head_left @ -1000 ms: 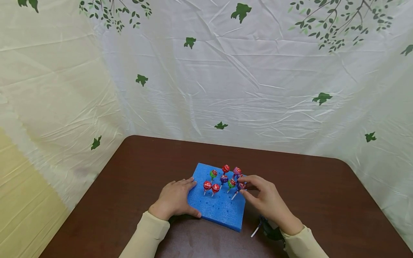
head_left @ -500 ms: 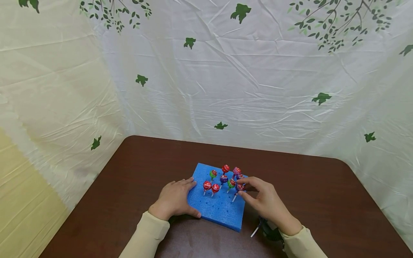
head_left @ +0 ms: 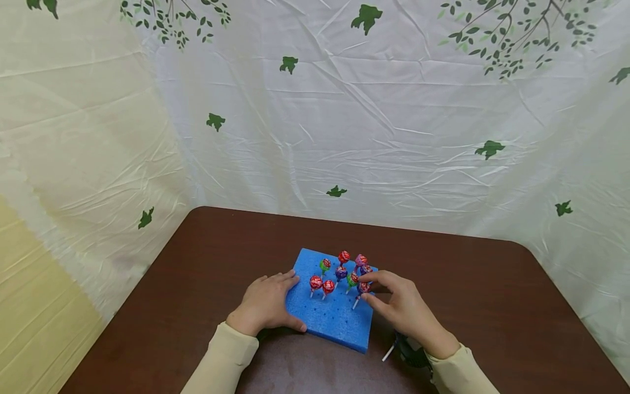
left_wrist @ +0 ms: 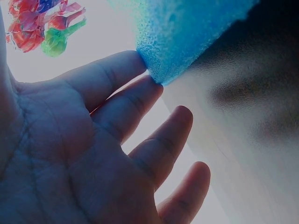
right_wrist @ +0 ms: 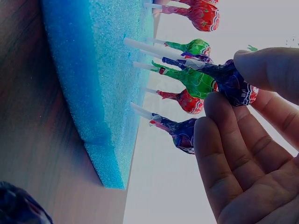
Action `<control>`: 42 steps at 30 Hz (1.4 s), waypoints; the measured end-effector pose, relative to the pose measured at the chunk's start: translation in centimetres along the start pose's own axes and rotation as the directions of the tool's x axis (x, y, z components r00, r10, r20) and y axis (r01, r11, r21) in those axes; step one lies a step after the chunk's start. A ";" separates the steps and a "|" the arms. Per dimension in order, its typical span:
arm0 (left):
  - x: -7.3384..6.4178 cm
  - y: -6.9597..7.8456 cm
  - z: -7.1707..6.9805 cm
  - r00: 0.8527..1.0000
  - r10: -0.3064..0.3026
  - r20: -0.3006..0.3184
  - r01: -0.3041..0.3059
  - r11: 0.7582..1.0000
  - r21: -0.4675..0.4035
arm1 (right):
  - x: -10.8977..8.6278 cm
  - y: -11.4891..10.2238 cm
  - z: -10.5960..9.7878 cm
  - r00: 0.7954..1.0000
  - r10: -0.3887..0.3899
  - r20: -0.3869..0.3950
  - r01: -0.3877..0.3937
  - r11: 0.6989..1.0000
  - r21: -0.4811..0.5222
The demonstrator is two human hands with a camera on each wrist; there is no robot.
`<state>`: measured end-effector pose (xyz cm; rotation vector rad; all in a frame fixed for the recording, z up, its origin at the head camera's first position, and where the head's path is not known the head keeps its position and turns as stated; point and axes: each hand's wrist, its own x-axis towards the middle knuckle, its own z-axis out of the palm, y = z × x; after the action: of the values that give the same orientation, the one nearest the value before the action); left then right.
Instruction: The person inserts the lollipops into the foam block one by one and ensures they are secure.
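Observation:
My right hand (head_left: 410, 309) pinches a purple-wrapped lollipop (right_wrist: 231, 84) by its candy head, between thumb and fingertips. Its white stick points down toward the blue foam board (head_left: 327, 323); whether the tip touches the foam, I cannot tell. My left hand (head_left: 266, 303) lies at the board's left side, fingers fairly straight, fingertips against its edge and thumb at the near corner. Several lollipops stand in the board's far half, among them two red ones (head_left: 315, 282) side by side and a green one (right_wrist: 198, 84) beside the held lollipop.
Rows of small holes (head_left: 332, 316) mark the board's near half. On the brown table (head_left: 246, 241), a loose lollipop's white stick (head_left: 389, 352) shows beside my right wrist, its head partly hidden. A white cloth wall (head_left: 315, 137) with green leaves rises behind.
My right hand has shifted slightly left and toward me with the purple lollipop, whose stick now points more steeply down. My left hand and the board have stayed put.

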<state>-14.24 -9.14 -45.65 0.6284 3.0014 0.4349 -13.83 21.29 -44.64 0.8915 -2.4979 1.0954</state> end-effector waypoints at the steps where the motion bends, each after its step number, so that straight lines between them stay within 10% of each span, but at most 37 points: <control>1: 0.0 0.0 0.0 1.000 -0.001 0.000 0.001 1.000 0.002 | 0.0 0.0 0.0 1.000 0.001 0.002 -0.001 1.000 0.001; 42: 0.0 0.1 -0.1 1.000 -0.009 0.006 0.009 1.000 -0.003 | 0.0 0.2 0.3 0.997 0.031 0.064 -0.031 0.999 -0.008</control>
<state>-14.19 -9.10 -45.50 0.6141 2.9962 0.4354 -13.92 21.20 -44.96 0.9027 -2.5744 1.0838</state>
